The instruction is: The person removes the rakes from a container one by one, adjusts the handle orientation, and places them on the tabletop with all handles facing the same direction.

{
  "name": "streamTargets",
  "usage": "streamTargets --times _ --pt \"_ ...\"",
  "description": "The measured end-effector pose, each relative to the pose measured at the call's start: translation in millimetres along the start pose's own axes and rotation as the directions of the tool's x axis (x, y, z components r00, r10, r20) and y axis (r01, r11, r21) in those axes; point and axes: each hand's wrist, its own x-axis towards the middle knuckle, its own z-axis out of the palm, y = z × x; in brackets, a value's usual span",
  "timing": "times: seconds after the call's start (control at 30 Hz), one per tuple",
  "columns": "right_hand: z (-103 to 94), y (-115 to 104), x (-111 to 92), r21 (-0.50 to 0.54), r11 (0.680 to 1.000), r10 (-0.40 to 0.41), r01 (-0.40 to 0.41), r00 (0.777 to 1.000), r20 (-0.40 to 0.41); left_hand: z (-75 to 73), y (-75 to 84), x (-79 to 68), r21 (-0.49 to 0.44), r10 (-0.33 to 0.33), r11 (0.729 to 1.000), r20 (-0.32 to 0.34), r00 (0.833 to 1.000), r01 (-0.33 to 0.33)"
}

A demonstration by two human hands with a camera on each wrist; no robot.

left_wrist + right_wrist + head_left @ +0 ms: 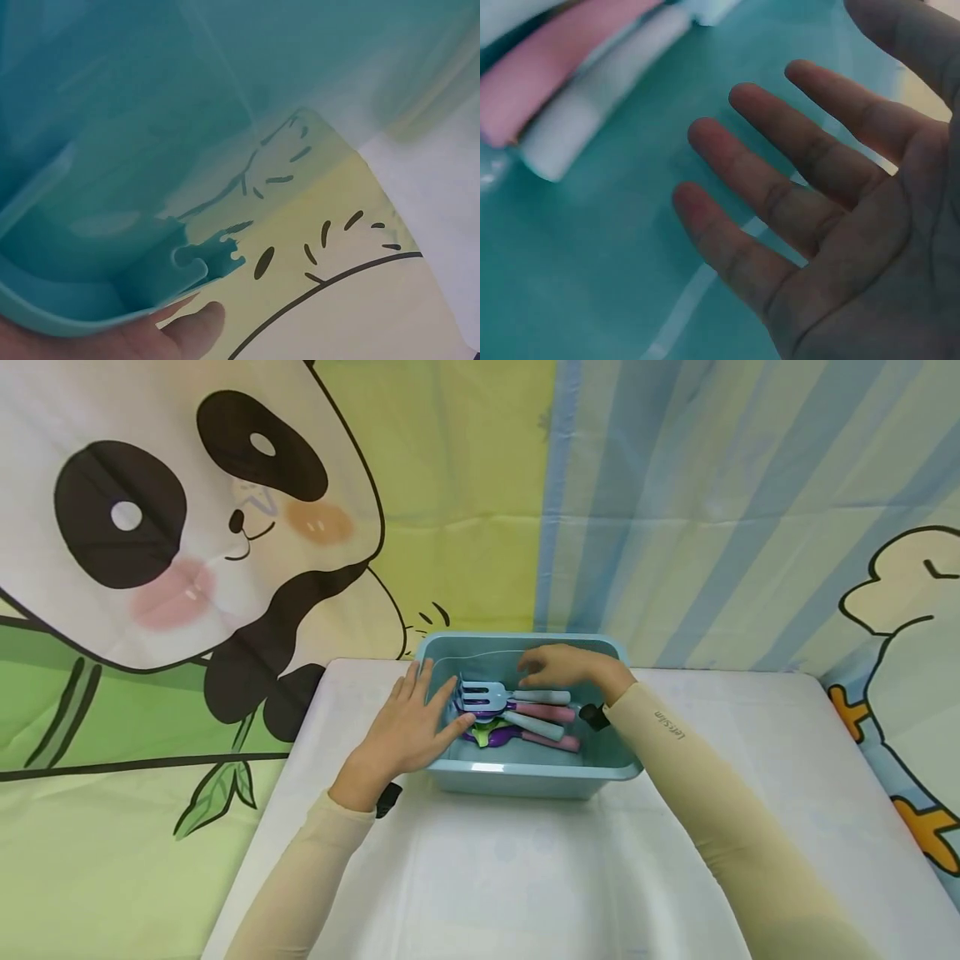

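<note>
A light-blue plastic bin (pixel 525 782) stands on the white-covered table, with several toy tools piled inside. On top lies a blue fork-headed tool (pixel 483 696) with a pale-blue handle. Below it are pink handles (pixel 545 712), another pale-blue handle (pixel 534 725), a purple spoon-shaped tool (pixel 504 737) and a green piece (pixel 482 732). My left hand (pixel 408 722) rests at the bin's left rim, fingers spread and thumb reaching inward over the tools. My right hand (pixel 558 666) is inside the bin near its back wall. In the right wrist view, its fingers (pixel 765 195) extend with nothing held, beside the handles.
The table (pixel 495 877) is covered in white cloth. Behind the bin hangs a printed backdrop with a panda (pixel 187 485) on the left and blue stripes on the right. Dark wrist straps (pixel 388 800) show at both sleeves.
</note>
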Motion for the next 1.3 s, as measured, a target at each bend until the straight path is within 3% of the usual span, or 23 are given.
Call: streamTargets --times 0.23,0.43,0.53,0.77,1.3 --pt "18.8 19.1 22.3 -0.038 0.996 0.080 -0.078 0.995 0.054 2.2 -0.5 2.7 -0.022 0.017 1.000 0.001 1.000 -0.017" --pt "27.2 23.1 30.8 -0.063 0.993 0.105 -0.098 0.988 0.114 2.6 -2.0 3.6 -0.036 0.014 0.999 0.003 1.000 -0.014" --pt "29.6 25.2 33.3 -0.073 0.991 0.118 -0.111 0.987 0.106 2.8 -2.1 4.0 -0.044 0.012 0.999 0.004 1.000 -0.012" --pt "35.6 29.5 34.6 -0.007 0.988 0.157 -0.157 0.983 0.090 4.0 -1.3 3.3 -0.060 0.012 0.998 0.002 1.000 -0.012" --pt "28.6 26.7 30.1 0.074 0.969 0.212 -0.236 0.947 0.240 5.6 -2.9 2.0 -0.057 -0.006 0.998 0.009 1.000 0.006"
